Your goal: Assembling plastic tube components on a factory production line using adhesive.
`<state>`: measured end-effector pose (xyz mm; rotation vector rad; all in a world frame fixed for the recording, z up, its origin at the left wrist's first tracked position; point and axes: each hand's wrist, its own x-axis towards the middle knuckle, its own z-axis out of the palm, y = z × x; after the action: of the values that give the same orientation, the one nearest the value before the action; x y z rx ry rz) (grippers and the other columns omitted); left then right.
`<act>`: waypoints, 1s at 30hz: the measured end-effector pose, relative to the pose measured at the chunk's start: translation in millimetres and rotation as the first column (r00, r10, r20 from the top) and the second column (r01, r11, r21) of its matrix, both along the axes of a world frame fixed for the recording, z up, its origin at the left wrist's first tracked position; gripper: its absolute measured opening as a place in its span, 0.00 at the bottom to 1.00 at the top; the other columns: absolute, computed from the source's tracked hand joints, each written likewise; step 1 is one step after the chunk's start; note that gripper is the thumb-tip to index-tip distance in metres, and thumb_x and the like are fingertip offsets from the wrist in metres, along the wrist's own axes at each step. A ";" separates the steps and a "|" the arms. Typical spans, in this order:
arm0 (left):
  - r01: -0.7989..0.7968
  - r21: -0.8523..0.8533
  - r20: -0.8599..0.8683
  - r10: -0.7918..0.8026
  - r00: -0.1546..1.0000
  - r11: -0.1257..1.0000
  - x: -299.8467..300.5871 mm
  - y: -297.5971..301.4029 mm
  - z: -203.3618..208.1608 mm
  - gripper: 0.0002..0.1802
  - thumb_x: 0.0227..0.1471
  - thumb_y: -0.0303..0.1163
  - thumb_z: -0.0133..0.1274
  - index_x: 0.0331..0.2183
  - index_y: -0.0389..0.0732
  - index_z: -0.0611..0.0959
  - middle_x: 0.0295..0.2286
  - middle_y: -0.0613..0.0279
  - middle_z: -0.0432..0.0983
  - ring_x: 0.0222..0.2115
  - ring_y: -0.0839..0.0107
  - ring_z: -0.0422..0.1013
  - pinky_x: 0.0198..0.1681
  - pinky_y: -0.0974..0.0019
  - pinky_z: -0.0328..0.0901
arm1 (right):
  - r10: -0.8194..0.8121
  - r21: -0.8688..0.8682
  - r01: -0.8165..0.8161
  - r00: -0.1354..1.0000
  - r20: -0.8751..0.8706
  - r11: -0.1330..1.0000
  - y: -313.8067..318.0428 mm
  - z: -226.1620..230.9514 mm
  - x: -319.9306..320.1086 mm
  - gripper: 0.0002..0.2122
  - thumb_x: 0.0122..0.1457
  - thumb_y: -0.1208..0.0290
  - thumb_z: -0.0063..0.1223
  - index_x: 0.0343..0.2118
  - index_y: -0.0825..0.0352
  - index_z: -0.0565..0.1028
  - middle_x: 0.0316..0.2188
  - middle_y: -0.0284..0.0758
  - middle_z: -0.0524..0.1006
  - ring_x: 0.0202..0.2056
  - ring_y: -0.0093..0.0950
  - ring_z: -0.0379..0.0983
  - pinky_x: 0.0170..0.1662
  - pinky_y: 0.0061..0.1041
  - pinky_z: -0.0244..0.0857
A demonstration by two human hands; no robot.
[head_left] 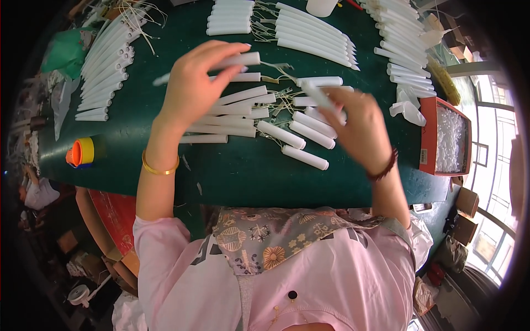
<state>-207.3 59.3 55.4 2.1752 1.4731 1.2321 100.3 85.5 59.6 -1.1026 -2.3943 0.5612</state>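
My left hand (190, 83) is closed around a long white candle-shaped tube (245, 59), which tilts over the table with its thin tip out to the left. Thin wires run from its blunt end toward a shorter white tube (317, 95). That shorter tube is pinched in my right hand (356, 118), whose fingers are smeared by motion. Below and between the hands lies a group of long white tubes (226, 131) on the left. Shorter white tubes (305, 157) lie on the right, with a tangle of thin wires (282, 105) between the two groups.
On the green table (248, 176), rows of white tubes lie at far left (105, 77), far middle (314, 41) and far right (403, 44). An orange box of small clear pieces (428, 135) stands at right. A yellow-orange tape roll (83, 151) sits at left, near a green bag (65, 52).
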 end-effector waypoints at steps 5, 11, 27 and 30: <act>0.031 -0.186 -0.178 -0.065 0.982 0.982 -24.6 33.5 -27.9 0.15 0.58 0.21 0.59 0.48 0.36 0.86 0.42 0.57 0.82 0.39 0.64 0.80 0.45 0.66 0.73 | 0.097 0.174 -0.107 0.993 0.067 0.979 93.1 -14.2 14.5 0.12 0.61 0.75 0.60 0.48 0.64 0.81 0.41 0.39 0.82 0.43 0.39 0.77 0.48 0.35 0.71; -0.001 -0.014 -0.324 -0.003 0.946 1.000 -5.6 0.0 -27.1 0.08 0.55 0.25 0.62 0.39 0.35 0.86 0.40 0.59 0.79 0.40 0.59 0.75 0.44 0.62 0.70 | 0.163 0.257 -0.179 0.983 0.080 0.950 62.0 -29.0 18.9 0.07 0.60 0.75 0.61 0.41 0.66 0.82 0.40 0.39 0.81 0.44 0.40 0.77 0.51 0.36 0.70; 0.013 -0.334 -0.103 -0.050 0.993 0.942 17.5 -49.7 -19.1 0.08 0.49 0.28 0.66 0.33 0.36 0.86 0.32 0.59 0.80 0.34 0.56 0.75 0.39 0.59 0.70 | -0.049 0.200 0.017 0.986 0.159 0.980 -8.0 0.1 23.0 0.13 0.53 0.71 0.68 0.42 0.62 0.83 0.40 0.33 0.79 0.43 0.36 0.75 0.44 0.36 0.64; -0.019 -0.351 -0.124 -0.026 0.992 0.936 16.4 -51.3 -16.3 0.08 0.47 0.28 0.66 0.32 0.36 0.86 0.32 0.58 0.79 0.34 0.56 0.75 0.39 0.58 0.70 | -0.108 0.240 0.068 0.982 0.156 0.968 32.1 -4.5 30.3 0.13 0.53 0.73 0.68 0.43 0.62 0.83 0.42 0.34 0.80 0.45 0.37 0.76 0.48 0.36 0.66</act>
<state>-190.8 8.0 39.1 2.0391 1.5953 0.7642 130.6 117.6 55.0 -1.1839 -2.4604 0.1545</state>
